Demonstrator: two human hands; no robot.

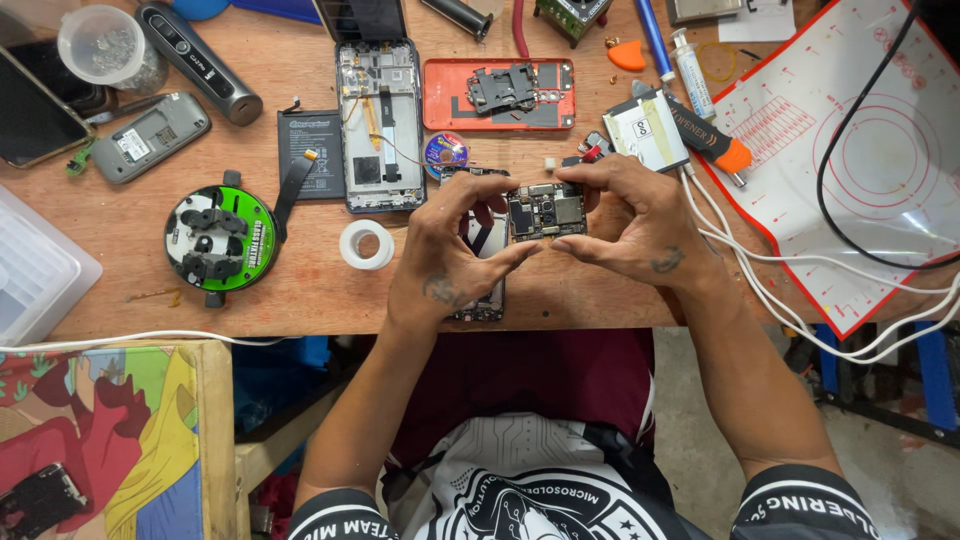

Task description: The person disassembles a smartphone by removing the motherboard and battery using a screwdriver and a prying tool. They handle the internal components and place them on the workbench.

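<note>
Both hands, left hand [445, 262] and right hand [628, 225], are pinching a small circuit board [545, 210] by its edges, lifting it just above the counter [300, 280]. An opened phone [380, 125], battery [310, 152] and orange cover [497, 94] are lying apart nearby; reassembly looks undone.

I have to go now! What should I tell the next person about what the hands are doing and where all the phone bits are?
Left hand and right hand: both pinch one small circuit board, held just above the wooden bench.
Under the hands: a dark phone body, partly hidden.
Behind them: an opened phone frame, a black battery beside it, an orange back cover.
Left of the hands: a roll of white tape and a round green-and-black clamp.
Done: board is out of any phone.
Left: board not seated anywhere.
</note>
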